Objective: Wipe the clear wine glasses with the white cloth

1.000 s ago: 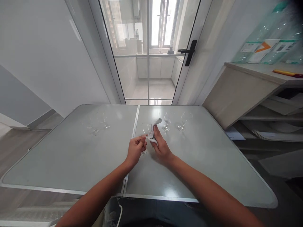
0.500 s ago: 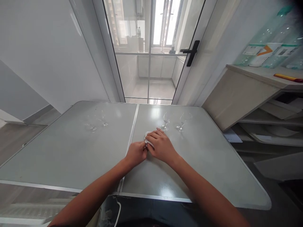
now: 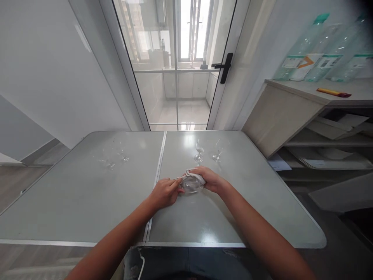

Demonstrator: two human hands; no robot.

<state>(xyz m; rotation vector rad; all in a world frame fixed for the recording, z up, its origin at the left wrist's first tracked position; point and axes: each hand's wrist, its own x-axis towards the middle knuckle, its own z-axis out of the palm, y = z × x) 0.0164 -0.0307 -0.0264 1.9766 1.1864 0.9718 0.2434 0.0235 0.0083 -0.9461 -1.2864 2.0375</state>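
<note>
Over the middle of a grey folding table (image 3: 87,202), both my hands are closed round one clear wine glass (image 3: 190,186) lying on its side. My left hand (image 3: 164,192) pinches it at the left end, by the stem. From the right, my right hand (image 3: 210,179) presses a small white cloth (image 3: 194,175) onto the bowl. Behind my hands two more wine glasses (image 3: 199,150) (image 3: 218,150) stand upright. Another pair of clear glasses (image 3: 124,152) (image 3: 108,161) stands on the left half of the table.
A glass door with a black handle (image 3: 223,68) is behind the table. To the right stands a pale wooden shelf unit (image 3: 294,112) with several plastic bottles (image 3: 300,50) on top and papers on its shelves.
The glass has turned from upright to lying sideways. My right hand moved from behind the bowl to over it with the cloth. The view shifted slightly.
</note>
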